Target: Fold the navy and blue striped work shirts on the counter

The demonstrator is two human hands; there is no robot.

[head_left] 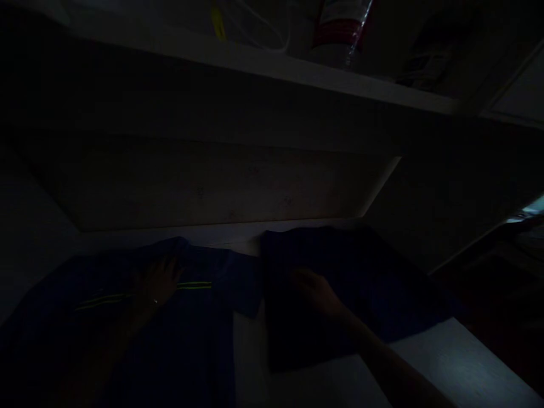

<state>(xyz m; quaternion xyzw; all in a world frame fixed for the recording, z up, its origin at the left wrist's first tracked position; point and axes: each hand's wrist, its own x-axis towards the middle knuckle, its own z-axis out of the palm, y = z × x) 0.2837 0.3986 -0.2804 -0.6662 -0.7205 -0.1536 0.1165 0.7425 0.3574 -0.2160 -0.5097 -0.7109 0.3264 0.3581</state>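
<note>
The scene is very dark. My left hand [157, 280] lies flat with spread fingers on the chest of a dark blue short-sleeved T-shirt [182, 334], across its yellow-green stripes. This shirt is spread out at the left, one sleeve pointing right. At the right, my right hand [317, 289] rests over a second dark blue cloth [297, 334], which lies flat beside the sleeve. Its fingers point left and fade into the dark, so whether they pinch any fabric is unclear.
Both cloths lie on a white surface [459, 362] inside a shelf-like recess. Overhead runs a shelf edge [263, 63] carrying a clear bottle with a red label [340, 28], a yellow item [218, 22] and a white cord. Behind is a dim back panel [221, 187].
</note>
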